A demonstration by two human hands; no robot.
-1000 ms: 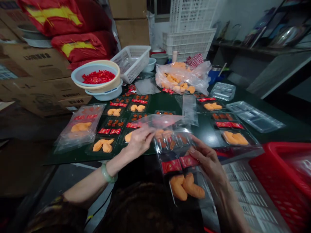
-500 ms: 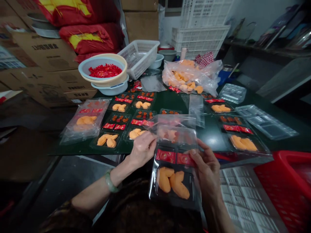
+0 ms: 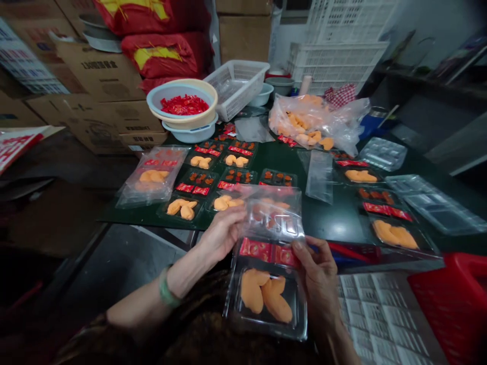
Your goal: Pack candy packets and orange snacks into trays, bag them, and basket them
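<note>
Before the tabletop (image 3: 337, 215), a tray (image 3: 266, 327) of orange pieces (image 3: 252, 294) and red packets (image 3: 255, 249) is being gripped by the right hand (image 3: 317, 266), its clear plastic (image 3: 272, 223) being pinched by the left hand (image 3: 220, 233); red pieces (image 3: 184, 105) are being held in a basin (image 3: 152, 104).

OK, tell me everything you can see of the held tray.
The tray looks like shiny clear plastic. Its near compartment holds two orange pieces; two red packets lie beyond, then reddish bits at the far end, under clear film. It's held at the table's near edge: the right hand grips its right side, the left hand is at the film's left edge.
</note>
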